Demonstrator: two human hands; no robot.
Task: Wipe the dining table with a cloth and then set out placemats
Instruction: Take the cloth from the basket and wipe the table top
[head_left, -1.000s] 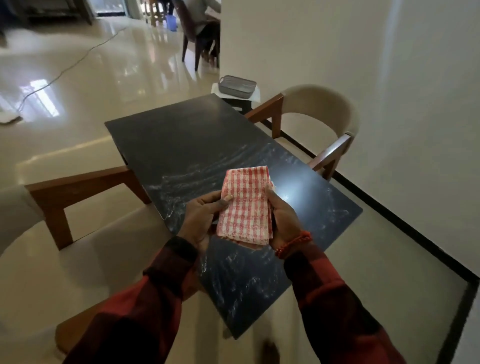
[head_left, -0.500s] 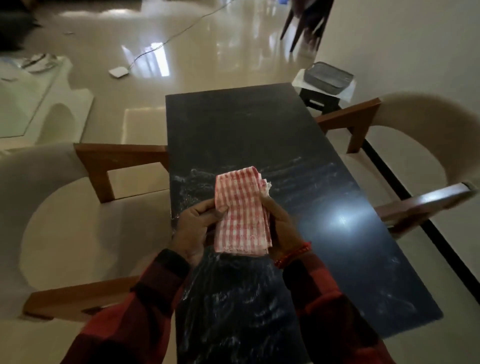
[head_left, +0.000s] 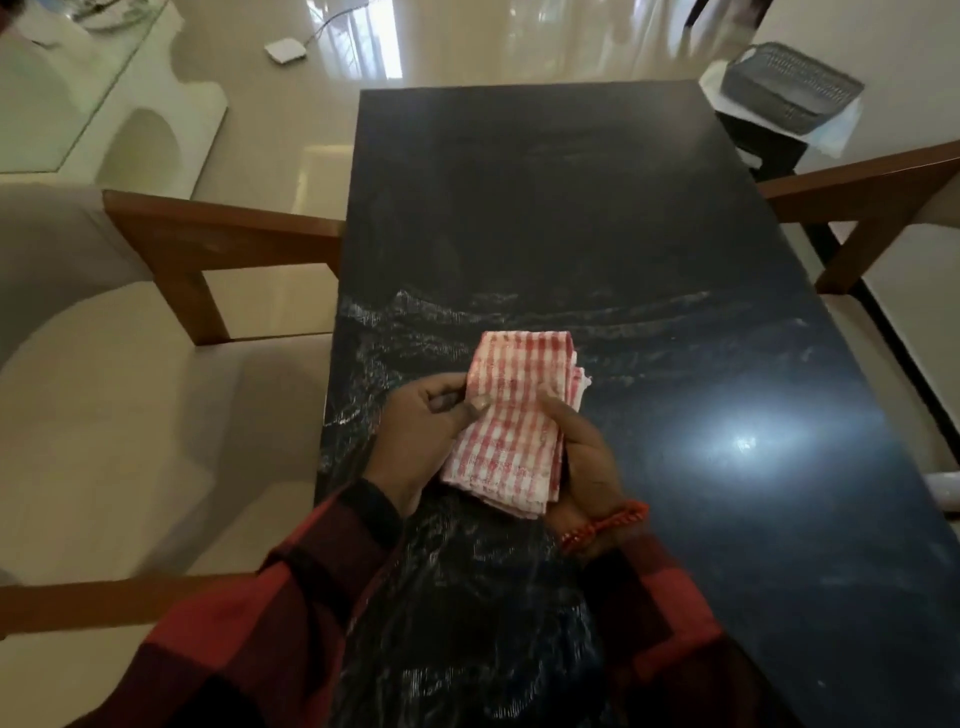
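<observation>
A folded red-and-white checked cloth is held just above the near half of the dark marble dining table. My left hand pinches its left edge with thumb and fingers. My right hand grips its right side from beneath, thumb on top. A red bead bracelet circles the right wrist. Pale streaks mark the tabletop around and below the cloth. No placemats show.
Wooden armchairs with cream seats stand at the table's left and right. A grey basket sits on a small stand beyond the far right corner. A glass-topped white table is at far left. A white device with cable lies on the glossy floor.
My view has swung round so the table now runs straight ahead. Both hands keep hold of the cloth, which has tilted slightly, and my left thumb has shifted further onto it.
</observation>
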